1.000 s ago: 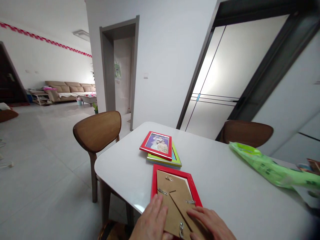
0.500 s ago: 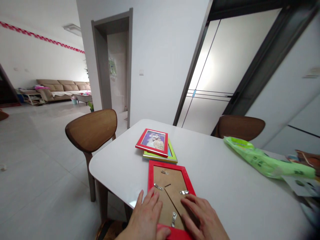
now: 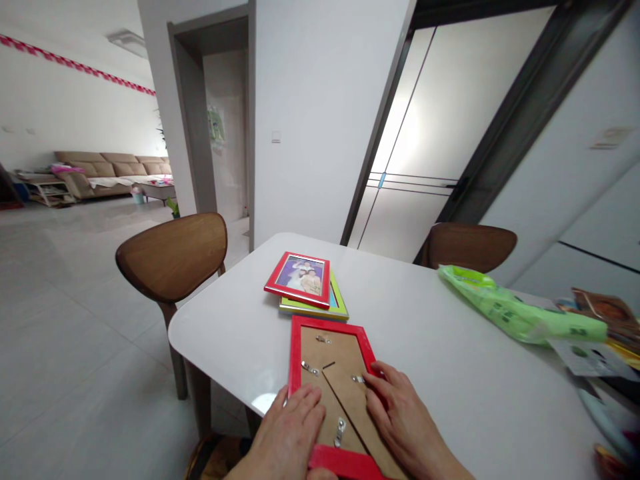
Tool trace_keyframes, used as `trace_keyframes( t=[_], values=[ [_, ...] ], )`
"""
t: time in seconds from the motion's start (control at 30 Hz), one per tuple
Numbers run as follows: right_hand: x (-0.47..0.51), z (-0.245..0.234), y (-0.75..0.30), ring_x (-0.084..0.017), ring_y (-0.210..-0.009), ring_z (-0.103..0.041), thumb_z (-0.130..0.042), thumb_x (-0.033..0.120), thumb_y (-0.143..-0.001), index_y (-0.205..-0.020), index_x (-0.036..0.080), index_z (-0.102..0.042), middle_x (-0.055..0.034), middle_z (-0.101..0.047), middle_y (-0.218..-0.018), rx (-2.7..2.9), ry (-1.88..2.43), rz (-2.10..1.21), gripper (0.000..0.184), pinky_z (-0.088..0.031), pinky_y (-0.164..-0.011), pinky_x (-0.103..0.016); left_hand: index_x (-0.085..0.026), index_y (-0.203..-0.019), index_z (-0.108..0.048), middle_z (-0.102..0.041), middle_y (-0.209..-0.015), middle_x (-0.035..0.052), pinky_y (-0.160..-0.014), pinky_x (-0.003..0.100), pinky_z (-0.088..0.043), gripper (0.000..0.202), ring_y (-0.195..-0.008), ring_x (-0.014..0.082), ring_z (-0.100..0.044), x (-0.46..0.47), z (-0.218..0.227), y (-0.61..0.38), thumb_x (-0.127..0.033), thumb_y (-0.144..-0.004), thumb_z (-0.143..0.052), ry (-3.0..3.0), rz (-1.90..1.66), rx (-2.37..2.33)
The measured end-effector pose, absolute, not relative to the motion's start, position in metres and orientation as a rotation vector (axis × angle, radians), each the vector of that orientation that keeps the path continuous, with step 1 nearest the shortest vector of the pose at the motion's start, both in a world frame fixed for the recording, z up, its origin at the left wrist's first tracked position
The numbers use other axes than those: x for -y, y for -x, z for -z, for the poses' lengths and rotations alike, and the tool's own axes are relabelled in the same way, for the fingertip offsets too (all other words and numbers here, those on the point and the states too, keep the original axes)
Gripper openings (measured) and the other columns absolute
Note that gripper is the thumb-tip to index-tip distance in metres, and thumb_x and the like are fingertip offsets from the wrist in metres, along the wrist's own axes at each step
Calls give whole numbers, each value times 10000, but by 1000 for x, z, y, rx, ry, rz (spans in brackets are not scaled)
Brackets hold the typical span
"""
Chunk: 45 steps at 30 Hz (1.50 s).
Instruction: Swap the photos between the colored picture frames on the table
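A red picture frame (image 3: 296, 340) lies face down at the table's near side, its brown backing board (image 3: 345, 363) showing. Several small metal turn clips sit around the board, and a dark slit runs diagonally across it. My left hand (image 3: 293, 427) is laid over the frame's left rim, fingers together on the board and thumb at the near rim, partly cut off. With bent fingers, my right hand (image 3: 400, 413) holds the right side; a fingertip touches the right metal clip (image 3: 358, 379). Whether that clip is turned is hard to make out.
Beyond the frame, a red framed photo (image 3: 300, 279) overlaps a yellow-green frame (image 3: 340, 300) on the white table (image 3: 410, 313). A green plastic bag (image 3: 520, 313) and assorted packets lie at the right. Wooden chairs stand at the left (image 3: 175, 257) and far side (image 3: 467, 247).
My right hand has moved up along the frame's right side, bringing its fingers to the right clip. My left hand stays on the left rim. The view has shifted slightly.
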State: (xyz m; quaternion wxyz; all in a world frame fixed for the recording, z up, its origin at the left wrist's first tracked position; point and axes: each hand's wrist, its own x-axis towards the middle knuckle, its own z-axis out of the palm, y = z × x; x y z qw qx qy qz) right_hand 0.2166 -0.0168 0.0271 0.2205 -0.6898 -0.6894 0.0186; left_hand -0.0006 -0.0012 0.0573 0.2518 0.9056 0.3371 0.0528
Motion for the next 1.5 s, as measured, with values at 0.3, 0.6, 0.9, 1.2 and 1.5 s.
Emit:
trace_keyframes(
  t=[0.3,0.6,0.9,1.2,1.5],
  values=[
    [19,-29,-215,-209,-949,-483,-377,213,-755,-887,120,-613,-133,-526,-1022,1912,1921,-98,286,-384,-862,-346,-164,-1201,-410,-336,-1313,92,-1009,396,-179,651,-1210,215,-284,6,-58,5,-455,-659,-623,-2455,-182,-937],
    [34,-34,-206,-228,-999,-450,-426,263,-758,-982,188,-589,-108,-516,-1066,2065,1751,40,286,-367,-857,-395,-182,-1175,-429,-359,-1305,87,-998,403,-208,630,-1191,220,-318,3,-46,10,-446,-642,-640,-2469,-285,-913],
    [51,-46,-179,-200,-958,-462,-441,216,-766,-978,275,-582,-54,-560,-1011,2452,1342,-87,261,-388,-811,-364,-168,-1100,-476,-381,-1290,96,-1001,390,-208,573,-1182,227,-330,0,-47,9,-387,-611,-678,-2434,-287,-904],
    [52,-35,-189,-206,-996,-447,-473,267,-757,-1080,305,-523,-41,-540,-1083,2518,1265,135,328,-372,-810,-351,-177,-972,-526,-389,-1282,109,-991,392,-217,481,-1178,230,-334,0,-42,10,-364,-572,-716,-2424,-331,-922],
    [53,-40,-184,-209,-982,-443,-459,288,-760,-954,279,-576,-47,-548,-1024,2484,1328,-70,227,-364,-818,-366,-177,-857,-537,-418,-1261,105,-984,376,-224,393,-1165,228,-353,0,-37,10,-377,-573,-720,-2450,-374,-905]
  ],
)
